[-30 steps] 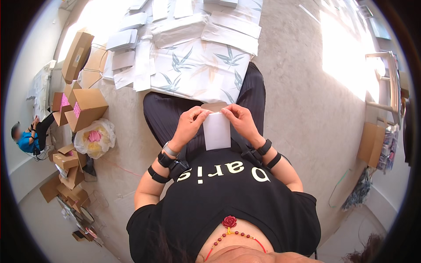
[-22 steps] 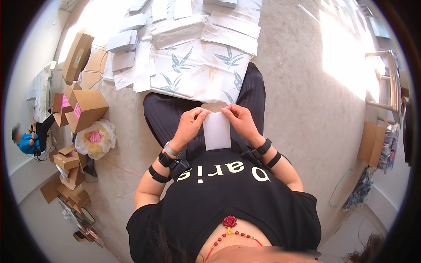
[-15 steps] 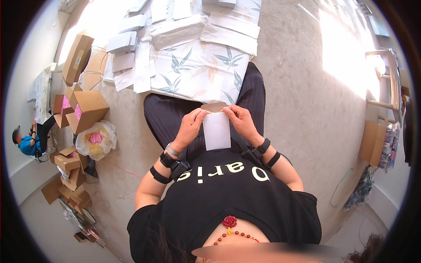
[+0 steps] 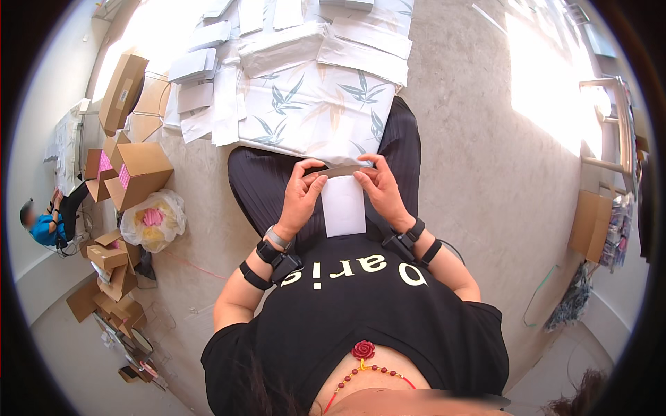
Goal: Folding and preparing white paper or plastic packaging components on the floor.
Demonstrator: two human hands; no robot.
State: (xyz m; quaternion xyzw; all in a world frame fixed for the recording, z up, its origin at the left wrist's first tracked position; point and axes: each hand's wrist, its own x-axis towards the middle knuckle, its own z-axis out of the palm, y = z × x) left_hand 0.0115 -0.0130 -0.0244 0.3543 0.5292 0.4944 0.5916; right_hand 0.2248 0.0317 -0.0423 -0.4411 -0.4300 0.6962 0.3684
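Note:
Over my lap, a flat white paper packet [image 4: 343,208] with a grey-brown flap [image 4: 341,170] at its far end is held between both hands. My left hand [image 4: 301,194] pinches the far left corner, thumb at the white face and fingers at the flap's end. At the far right corner my right hand [image 4: 382,191] grips in the same way. The packet's near end reaches toward my black shirt. Just beyond my hands is the near edge of a table with a leaf-patterned cloth [image 4: 319,107].
White paper bundles [image 4: 284,50] and stacks of white pieces [image 4: 193,65] cover the table's far and left parts. Open cardboard boxes [image 4: 144,173] and a clear plastic bag [image 4: 154,220] with pink contents stand on the floor at left. Another person [image 4: 47,225] sits far left.
The flap at the packet's far end has tilted up and looks narrower. Fingers of both hands have lifted and spread behind it, while the packet stays in place.

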